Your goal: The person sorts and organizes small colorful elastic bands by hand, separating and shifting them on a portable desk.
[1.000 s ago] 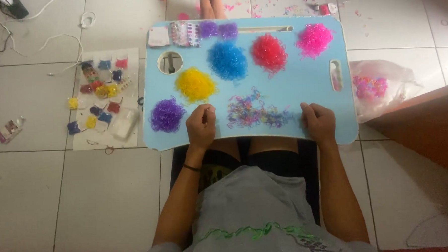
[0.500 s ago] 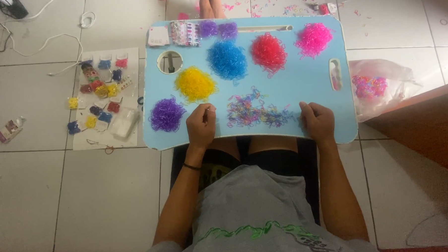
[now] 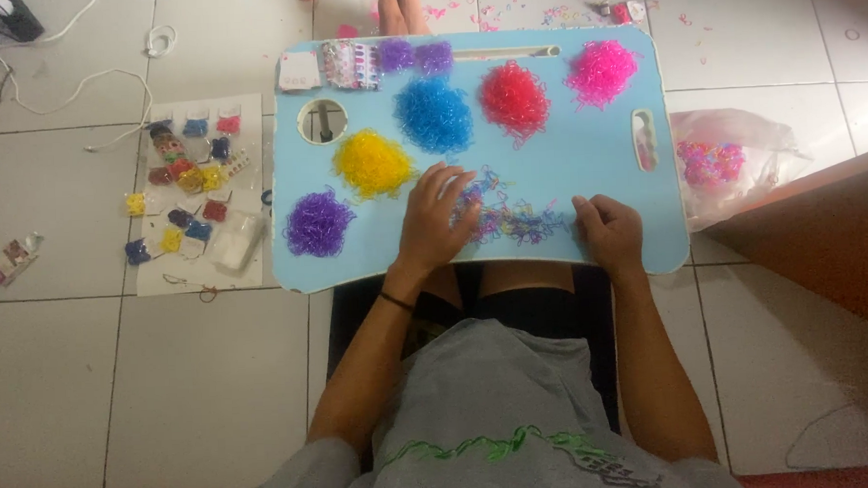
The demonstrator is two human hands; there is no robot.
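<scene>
A light-blue lap table (image 3: 585,162) stands on white floor tiles (image 3: 208,377). The left hand (image 3: 435,220) lies spread on the mixed-colour bands (image 3: 515,217); the right hand (image 3: 607,230), seemingly loosely curled, rests near the front edge.

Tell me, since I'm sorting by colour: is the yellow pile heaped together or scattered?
Heaped: the yellow pile is one compact clump on the blue tray.

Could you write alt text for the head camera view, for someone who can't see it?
Seen from above, a seated person's left hand spreads over a mixed pile of small bands on a light blue lap table, while the right hand rests beside it. Sorted yellow, purple, blue, red and pink heaps lie beyond.
</scene>
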